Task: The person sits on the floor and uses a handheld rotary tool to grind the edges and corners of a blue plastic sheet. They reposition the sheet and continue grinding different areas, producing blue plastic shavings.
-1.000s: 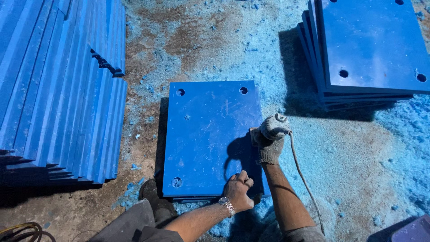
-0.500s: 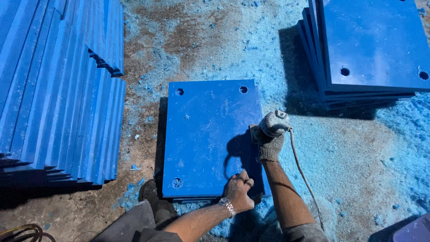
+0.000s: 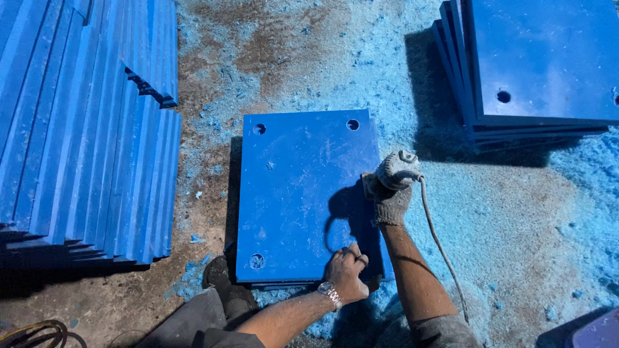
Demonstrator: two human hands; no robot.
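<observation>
Two hands | left [image 3: 347,276] flat on panel [image 3: 303,193] | right [image 3: 393,193] gripping tool [image 3: 394,169]

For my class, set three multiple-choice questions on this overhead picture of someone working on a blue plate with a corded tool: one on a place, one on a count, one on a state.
1. Where does the corded power tool meet the blue plate?
A. at its right edge
B. at its left edge
C. in its middle

2. How many round holes show in that plate?
A. one
B. three
C. six

3. How is the right hand covered?
A. it is bare
B. it wears a knit work glove
C. it is wrapped in blue tape

Answers:
1. A, since the tool sits against the plate's right side, where the gloved hand grips it.
2. B, since two holes show near the far corners and one near the near left corner.
3. B, since a grey knit glove covers it, while the left hand, with a wristwatch, rests bare on the plate's near edge.
</observation>
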